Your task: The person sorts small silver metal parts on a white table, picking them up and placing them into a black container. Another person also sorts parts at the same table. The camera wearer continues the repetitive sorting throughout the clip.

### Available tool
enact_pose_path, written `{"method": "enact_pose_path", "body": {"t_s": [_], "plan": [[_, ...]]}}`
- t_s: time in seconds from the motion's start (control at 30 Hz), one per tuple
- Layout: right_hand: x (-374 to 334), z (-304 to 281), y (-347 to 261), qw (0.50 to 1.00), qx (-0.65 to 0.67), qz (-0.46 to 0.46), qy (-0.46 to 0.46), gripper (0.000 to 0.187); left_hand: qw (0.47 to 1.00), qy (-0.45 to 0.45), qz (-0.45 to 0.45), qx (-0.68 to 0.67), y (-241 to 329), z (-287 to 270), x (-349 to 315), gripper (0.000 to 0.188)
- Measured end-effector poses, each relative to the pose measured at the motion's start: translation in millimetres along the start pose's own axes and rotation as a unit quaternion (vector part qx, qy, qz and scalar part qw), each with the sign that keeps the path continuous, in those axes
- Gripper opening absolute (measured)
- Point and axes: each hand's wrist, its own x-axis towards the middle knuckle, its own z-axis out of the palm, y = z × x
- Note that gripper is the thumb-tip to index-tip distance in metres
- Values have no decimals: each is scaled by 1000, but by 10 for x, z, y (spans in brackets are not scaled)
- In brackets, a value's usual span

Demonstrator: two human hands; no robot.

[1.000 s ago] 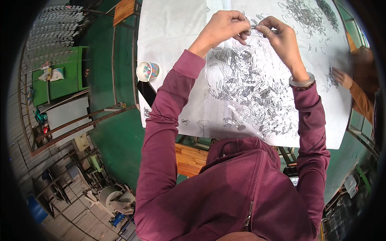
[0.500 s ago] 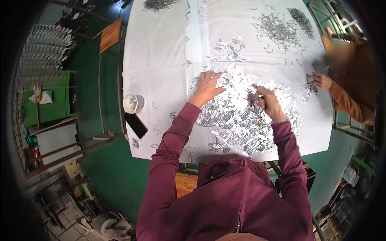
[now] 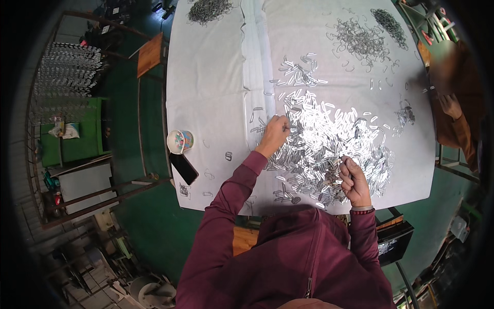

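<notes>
A broad heap of small, shiny, elongated metal pieces is spread over the white-covered table. At the heap's left edge my left hand is closed, its fingertips pinched together among the pieces. What it grips is too small to make out. My right hand is held over the heap's near right part, fingers curled in and thumb pressed to the forefinger. Whatever lies in that pinch is hidden. A smaller cluster of the same pieces lies beyond the heap.
Bent wire hooks and a darker pile are at the far right; another dark pile is far left. A tub and phone sit near the left edge. Beyond the right edge is a person in a brown sleeve.
My left hand has gone from spread fingers to a pinch. My right hand has come nearer to me, its fingers curled. The other person's hand has drawn back from the small pile at the right.
</notes>
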Motion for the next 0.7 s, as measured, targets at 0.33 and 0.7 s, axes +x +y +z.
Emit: {"method": "enact_pose_path", "body": {"t_s": [0.33,0.7], "plan": [[-125,-39,-205,997,69,-31,-3,16,943,19,-151,-295,176,-701,999,15],[-107,-74,-276,987,150,-53,-13,18,976,113,44,179,-161,-296,1640,12]]}}
